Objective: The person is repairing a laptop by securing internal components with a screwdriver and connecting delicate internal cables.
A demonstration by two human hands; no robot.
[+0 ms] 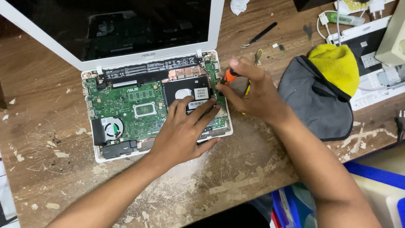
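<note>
Laptop: white, opened up with its bottom cover off, lying on the table; screen dark and tilted back at the far side.
Inside the laptop: green circuit board on the left part, round cooling fan at its near-left corner, black drive with a white label just right of the board, long black bar along the hinge edge.
Left hand: lies flat on the laptop's near-right part, its grip spread, fingertips touching the near edge of the black drive.
Right hand: at the laptop's right edge, its grip pinching a screwdriver with an orange and black handle; the tip points down at the board strip beside the drive.
Table: worn brown wood, scratched, with flecks of pale paint all around the laptop.
Right of the laptop: grey cloth pouch with a yellow cloth on top of it, near the right hand.
Far right of the laptop: black tweezers, a crumpled white scrap, white cables and a white device at the table's edge.
Below the table edge, near-right of the laptop: something blue, too cut off to tell what.
</note>
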